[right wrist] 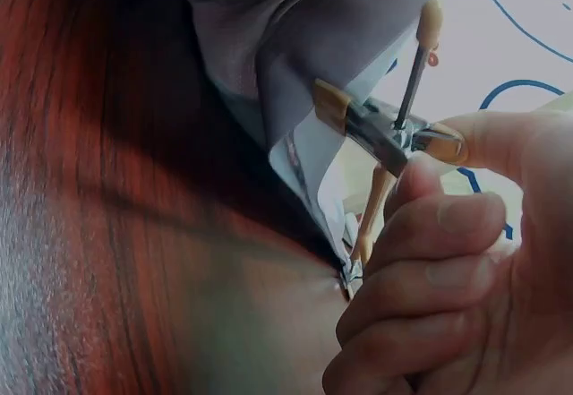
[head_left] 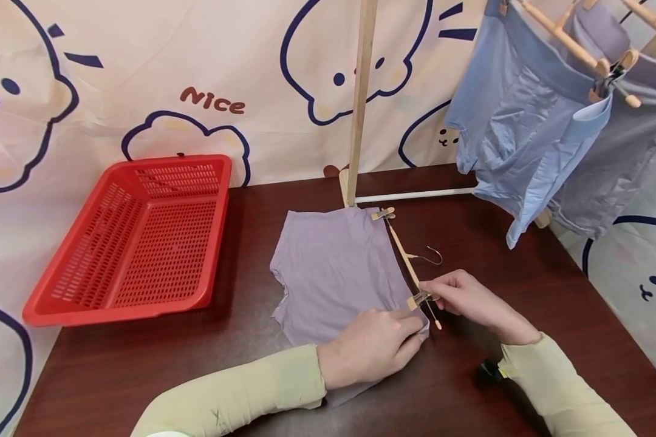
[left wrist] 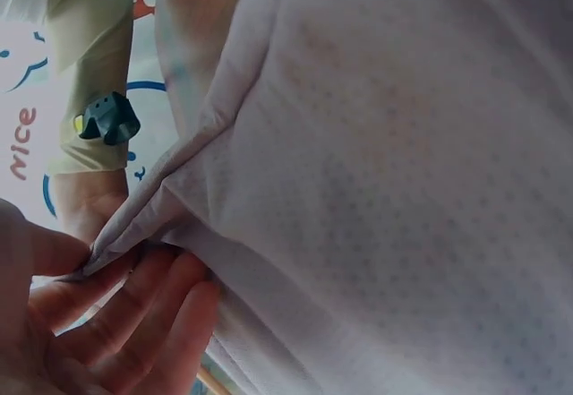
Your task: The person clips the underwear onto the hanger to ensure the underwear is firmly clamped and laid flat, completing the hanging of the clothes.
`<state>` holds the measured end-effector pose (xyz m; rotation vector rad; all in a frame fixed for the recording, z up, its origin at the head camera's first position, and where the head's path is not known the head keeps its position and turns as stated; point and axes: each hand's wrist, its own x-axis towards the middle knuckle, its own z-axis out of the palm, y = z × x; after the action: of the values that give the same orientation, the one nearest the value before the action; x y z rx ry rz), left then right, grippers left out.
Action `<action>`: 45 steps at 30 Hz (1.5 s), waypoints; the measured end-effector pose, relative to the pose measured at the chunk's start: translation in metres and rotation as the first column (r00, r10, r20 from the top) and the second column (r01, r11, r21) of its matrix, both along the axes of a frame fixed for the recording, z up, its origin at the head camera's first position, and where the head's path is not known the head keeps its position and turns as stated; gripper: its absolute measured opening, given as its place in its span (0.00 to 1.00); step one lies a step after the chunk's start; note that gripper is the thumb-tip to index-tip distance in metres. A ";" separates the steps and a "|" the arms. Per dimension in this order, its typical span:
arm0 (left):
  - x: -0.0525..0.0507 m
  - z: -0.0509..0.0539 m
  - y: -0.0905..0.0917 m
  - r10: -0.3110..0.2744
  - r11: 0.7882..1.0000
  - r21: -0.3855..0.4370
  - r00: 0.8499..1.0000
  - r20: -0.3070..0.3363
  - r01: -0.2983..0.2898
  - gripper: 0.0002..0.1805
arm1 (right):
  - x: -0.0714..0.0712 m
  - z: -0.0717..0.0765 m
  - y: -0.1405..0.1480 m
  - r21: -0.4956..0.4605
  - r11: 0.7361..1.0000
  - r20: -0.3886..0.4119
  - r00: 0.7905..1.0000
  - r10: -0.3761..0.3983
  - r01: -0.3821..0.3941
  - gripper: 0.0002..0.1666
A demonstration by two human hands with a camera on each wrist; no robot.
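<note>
Pale purple shorts [head_left: 333, 267] lie spread on the table, waistband to the right. Alongside the waistband is a wooden clip hanger [head_left: 401, 247] with a metal hook. Its far clip [head_left: 383, 214] sits on the waistband's far corner. My left hand [head_left: 369, 346] pinches the waistband's near corner between thumb and fingers, as the left wrist view shows. My right hand [head_left: 472, 300] squeezes the near clip [right wrist: 358, 126] between thumb and index finger. That clip's tip overlaps the waistband edge; whether it grips the cloth, I cannot tell.
A red plastic basket [head_left: 213, 237] stands on the left of the dark wooden table [head_left: 251, 382]. At the back rises a wooden rack post [head_left: 361, 103] with a white bar [head_left: 415, 196] low down. Blue shorts [head_left: 514, 115] and greyish purple shorts [head_left: 590, 164] hang at the upper right.
</note>
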<state>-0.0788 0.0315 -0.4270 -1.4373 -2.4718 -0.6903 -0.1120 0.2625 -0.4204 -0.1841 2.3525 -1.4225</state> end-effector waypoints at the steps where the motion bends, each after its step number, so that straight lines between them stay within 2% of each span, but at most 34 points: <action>1: 0.000 0.000 0.000 0.000 1.000 0.000 1.000 0.005 0.000 0.15 | 0.000 -0.001 0.000 -0.001 1.000 0.003 1.000 -0.007 0.007 0.27; 6: 0.000 -0.001 0.000 0.029 1.000 0.001 0.999 0.042 -0.029 0.15 | -0.001 -0.002 0.000 0.010 1.000 -0.016 1.000 0.002 -0.001 0.21; 12: 0.000 -0.001 0.005 0.164 0.986 -0.054 0.984 0.076 -0.160 0.23 | -0.001 -0.001 -0.001 0.010 1.000 -0.016 1.000 -0.007 0.008 0.18; 17: 0.000 0.000 0.012 0.230 0.968 -0.122 0.967 0.108 -0.217 0.28 | -0.001 -0.001 -0.004 -0.008 1.000 -0.007 1.000 -0.007 0.007 0.19; 20: -0.004 -0.002 0.014 0.251 0.962 -0.132 0.964 0.092 -0.238 0.30 | -0.001 0.000 -0.006 -0.010 1.000 -0.004 1.000 -0.002 0.002 0.19; 23: -0.010 -0.005 0.016 0.267 0.956 -0.130 0.963 0.023 -0.262 0.32 | 0.000 0.002 -0.009 -0.007 1.000 -0.007 1.000 0.003 -0.003 0.21; 27: -0.020 -0.009 0.016 0.317 0.935 -0.148 0.947 -0.061 -0.322 0.31 | 0.001 0.003 -0.014 -0.004 1.000 -0.015 1.000 0.004 -0.004 0.25; 29: -0.024 -0.010 0.015 0.338 0.923 -0.168 0.938 -0.072 -0.345 0.30 | 0.002 0.004 -0.015 0.002 1.000 -0.019 1.000 0.006 -0.006 0.26; 32: -0.027 -0.009 0.013 0.335 0.921 -0.198 0.941 -0.039 -0.336 0.29 | 0.003 0.004 -0.017 0.021 1.000 -0.028 1.000 0.013 -0.013 0.27; 36: -0.028 -0.006 0.009 0.307 0.930 -0.227 0.951 0.047 -0.289 0.27 | 0.004 0.004 -0.017 0.042 0.999 -0.027 1.000 0.013 -0.011 0.29; 41: -0.027 -0.003 0.004 0.263 0.951 -0.204 0.956 0.134 -0.233 0.16 | 0.002 0.005 -0.015 0.042 0.999 -0.036 0.999 -0.008 0.010 0.26; 45: -0.029 -0.006 0.003 0.236 0.962 -0.183 0.954 0.182 -0.204 0.08 | 0.000 0.005 -0.013 0.038 0.999 -0.034 0.999 -0.021 0.022 0.25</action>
<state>-0.1073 0.0347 -0.4333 -1.1625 -2.8496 -0.6291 -0.1123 0.2492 -0.4149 -0.1738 2.4138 -1.3940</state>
